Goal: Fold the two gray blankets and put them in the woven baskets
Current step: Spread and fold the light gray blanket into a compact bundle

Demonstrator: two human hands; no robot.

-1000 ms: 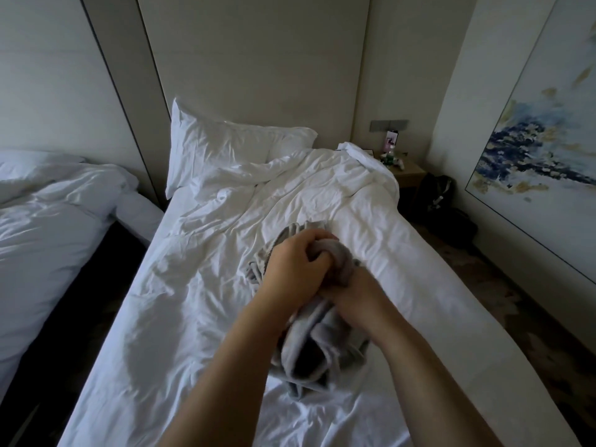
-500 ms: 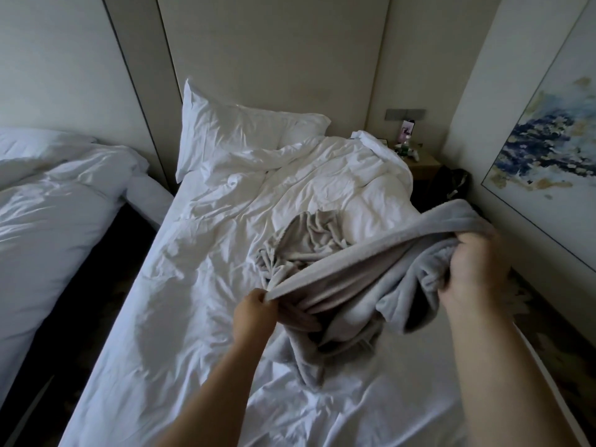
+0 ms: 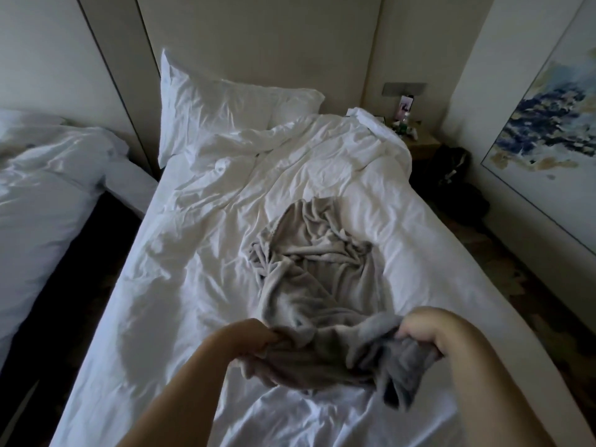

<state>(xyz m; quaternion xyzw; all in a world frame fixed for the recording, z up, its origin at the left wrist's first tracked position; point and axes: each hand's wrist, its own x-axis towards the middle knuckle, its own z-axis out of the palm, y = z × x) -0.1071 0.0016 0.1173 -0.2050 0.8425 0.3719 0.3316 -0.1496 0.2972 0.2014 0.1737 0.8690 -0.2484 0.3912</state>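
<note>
Gripped at its near edge by left hand [image 3: 258,341] and right hand [image 3: 422,333], held apart, gray blanket [image 3: 319,285] lies crumpled on bed [image 3: 193,285], probably to be stretched flat for folding. Baskets not in view.

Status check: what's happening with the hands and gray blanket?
Left hand, right hand both grip the gray blanket, near edge. Blanket crumpled on the bed, unfolded. No basket in view.

Soft, matt fleecy gray blanket [image 3: 309,279], creased smooth white cotton-like duvet [image 3: 200,259], pale wood nightstand [image 3: 422,145]
</note>
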